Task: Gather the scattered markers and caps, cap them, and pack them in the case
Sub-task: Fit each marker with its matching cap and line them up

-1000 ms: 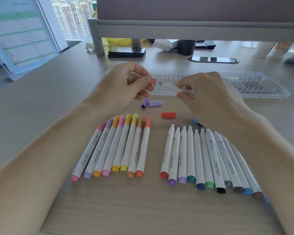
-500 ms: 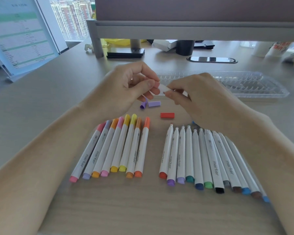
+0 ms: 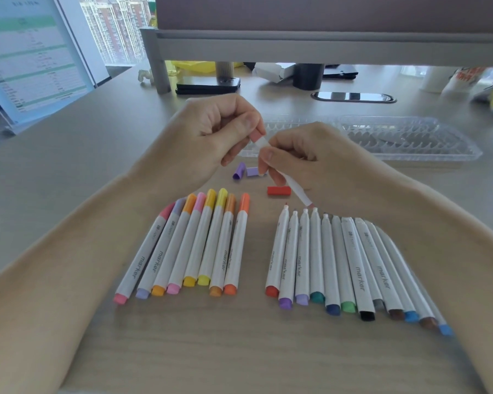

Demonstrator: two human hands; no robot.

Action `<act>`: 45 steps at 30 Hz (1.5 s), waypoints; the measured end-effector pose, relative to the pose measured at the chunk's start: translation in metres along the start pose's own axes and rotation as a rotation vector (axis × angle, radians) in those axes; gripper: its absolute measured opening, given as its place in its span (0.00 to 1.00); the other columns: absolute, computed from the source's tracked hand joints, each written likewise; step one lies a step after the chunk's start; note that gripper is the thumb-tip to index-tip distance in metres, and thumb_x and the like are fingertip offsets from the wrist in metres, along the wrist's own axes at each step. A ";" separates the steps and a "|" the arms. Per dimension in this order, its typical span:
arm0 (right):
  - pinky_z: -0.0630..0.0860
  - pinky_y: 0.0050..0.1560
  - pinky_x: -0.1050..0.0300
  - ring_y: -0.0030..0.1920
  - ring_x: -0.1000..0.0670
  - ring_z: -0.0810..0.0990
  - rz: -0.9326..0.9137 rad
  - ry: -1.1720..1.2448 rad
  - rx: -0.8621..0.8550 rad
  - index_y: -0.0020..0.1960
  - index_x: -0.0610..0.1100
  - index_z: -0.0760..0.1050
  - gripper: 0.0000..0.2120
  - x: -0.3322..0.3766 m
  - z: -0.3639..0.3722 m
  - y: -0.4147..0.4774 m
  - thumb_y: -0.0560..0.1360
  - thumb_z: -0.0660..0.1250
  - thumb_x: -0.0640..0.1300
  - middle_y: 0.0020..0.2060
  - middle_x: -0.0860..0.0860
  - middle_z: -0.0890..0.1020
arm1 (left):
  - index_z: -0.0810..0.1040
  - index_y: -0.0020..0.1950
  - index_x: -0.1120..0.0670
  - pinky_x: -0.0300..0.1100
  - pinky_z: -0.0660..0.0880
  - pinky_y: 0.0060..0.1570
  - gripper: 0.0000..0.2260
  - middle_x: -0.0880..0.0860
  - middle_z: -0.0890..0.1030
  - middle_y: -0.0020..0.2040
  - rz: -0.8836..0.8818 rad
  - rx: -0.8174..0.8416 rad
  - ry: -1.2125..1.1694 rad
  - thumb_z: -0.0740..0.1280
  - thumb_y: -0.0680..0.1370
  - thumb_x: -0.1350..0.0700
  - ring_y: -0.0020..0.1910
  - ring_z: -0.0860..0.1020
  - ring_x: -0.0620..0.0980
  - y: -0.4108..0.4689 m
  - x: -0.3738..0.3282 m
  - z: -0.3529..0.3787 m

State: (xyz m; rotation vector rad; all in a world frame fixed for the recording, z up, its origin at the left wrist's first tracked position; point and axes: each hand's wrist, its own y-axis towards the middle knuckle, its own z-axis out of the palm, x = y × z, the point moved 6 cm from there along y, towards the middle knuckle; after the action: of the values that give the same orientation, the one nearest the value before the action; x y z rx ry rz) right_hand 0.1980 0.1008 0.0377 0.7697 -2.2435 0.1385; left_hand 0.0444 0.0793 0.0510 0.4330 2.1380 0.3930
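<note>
Now joined: left hand (image 3: 217,132) pinches pink cap (image 3: 256,135), right hand (image 3: 310,160) grips white marker (image 3: 295,189); cap meets tip, apart a second ago. Loose beneath: purple caps (image 3: 246,171), red cap (image 3: 279,190). Capped row (image 3: 199,245) left, uncapped row (image 3: 339,260) right. Clear case (image 3: 404,137) behind, seemingly unpacked.

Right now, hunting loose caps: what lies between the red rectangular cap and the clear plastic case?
Head view: a violet plastic cap and a lilac plastic cap, side by side, the lilac partly behind the right hand.
</note>
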 end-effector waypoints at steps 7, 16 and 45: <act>0.83 0.36 0.53 0.30 0.54 0.77 0.022 0.185 0.010 0.47 0.44 0.82 0.17 0.005 0.008 0.001 0.85 0.60 0.51 0.31 0.56 0.80 | 0.79 0.53 0.59 0.37 0.73 0.34 0.12 0.51 0.78 0.35 -0.059 -0.085 -0.042 0.58 0.87 0.57 0.32 0.73 0.47 0.000 0.000 -0.005; 0.73 0.30 0.64 0.29 0.54 0.76 0.070 0.438 0.202 0.51 0.43 0.84 0.15 0.004 0.024 -0.002 0.85 0.61 0.48 0.44 0.46 0.88 | 0.77 0.41 0.60 0.33 0.70 0.32 0.18 0.56 0.77 0.31 -0.201 0.056 -0.114 0.60 0.86 0.53 0.30 0.71 0.50 -0.003 0.001 0.005; 0.69 0.32 0.57 0.31 0.48 0.72 0.274 -0.005 -0.158 0.34 0.47 0.80 0.17 -0.022 -0.011 0.006 0.79 0.59 0.47 0.31 0.46 0.77 | 0.79 0.30 0.49 0.45 0.81 0.35 0.13 0.44 0.78 0.26 -0.089 0.278 0.641 0.68 0.70 0.42 0.29 0.78 0.42 -0.015 0.003 0.053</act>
State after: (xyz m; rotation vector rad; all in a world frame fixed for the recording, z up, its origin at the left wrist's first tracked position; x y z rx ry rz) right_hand 0.2133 0.1199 0.0308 0.3778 -2.3235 0.0882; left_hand 0.0842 0.0730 0.0132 0.3987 2.8444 0.1934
